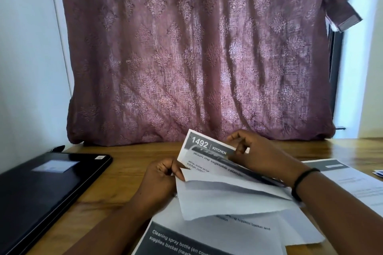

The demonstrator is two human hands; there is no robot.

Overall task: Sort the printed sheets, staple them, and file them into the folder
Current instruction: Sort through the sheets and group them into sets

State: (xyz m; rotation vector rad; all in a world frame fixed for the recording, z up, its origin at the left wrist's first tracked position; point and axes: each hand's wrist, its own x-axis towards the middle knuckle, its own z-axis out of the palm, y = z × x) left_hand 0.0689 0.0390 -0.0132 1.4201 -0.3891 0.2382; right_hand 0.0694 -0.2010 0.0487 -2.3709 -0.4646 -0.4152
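The left hand [160,178] pinches the near-left edge of a small bundle of white printed sheets [217,182], thumb and fingers curled onto the paper. The right hand [255,153] grips the far end of the same bundle from above, fingers folded over its top sheet; a black band [300,182] circles that wrist. The bundle is lifted off the wooden desk [128,163] between the two hands, tilted up toward the far edge, with its lower sheets drooping and fanning apart toward the near edge. Its top sheet has a grey header reading "1492 | KITCHEN" in white, with lines of dark print beneath. A dark, slim object lies along the top sheet beneath the right hand; what it is cannot be made out.

Under the hands, more printed sheets [186,240] with a dark grey header lie flat at the near edge. Another printed sheet [352,180] lies toward the right edge. A black folder [41,190] rests at the left edge. A mauve patterned curtain [196,58] hangs behind the far edge.
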